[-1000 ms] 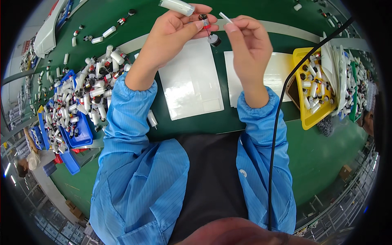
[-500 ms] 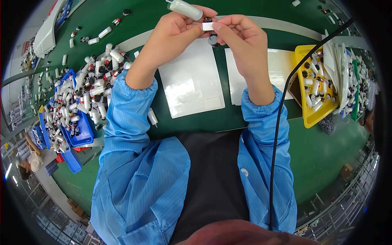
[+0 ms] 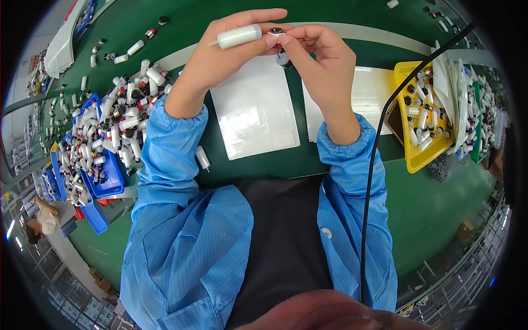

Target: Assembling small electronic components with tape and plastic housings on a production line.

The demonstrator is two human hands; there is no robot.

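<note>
My left hand (image 3: 212, 60) and my right hand (image 3: 330, 66) meet over the far part of the green table. Their thumbs and fingers pinch a small black round-topped part (image 3: 276, 30) from both sides. A white label (image 3: 273, 36) lies against that part, mostly covered by my thumb tips. Just below, a grey-black round piece (image 3: 283, 60) hangs by thin dark red wires. Across the back of my left thumb rests a white cylinder (image 3: 239, 36) with a thin tip pointing left. Whether it is joined to the black part is hidden by my fingers.
White glossy sheets (image 3: 256, 118) lie below my hands, with more sheets (image 3: 374, 93) to the right. Left, blue trays (image 3: 113, 184) overflow with white cylinders. A yellow tray (image 3: 415, 159) holds several more. One loose cylinder (image 3: 203, 158) lies near the front edge. A black cable (image 3: 374, 165) crosses the right.
The white label, flat and in plain sight before, is now mostly hidden between my thumbs at the black part. The white cylinder has swung lower and left, lying nearly level.
</note>
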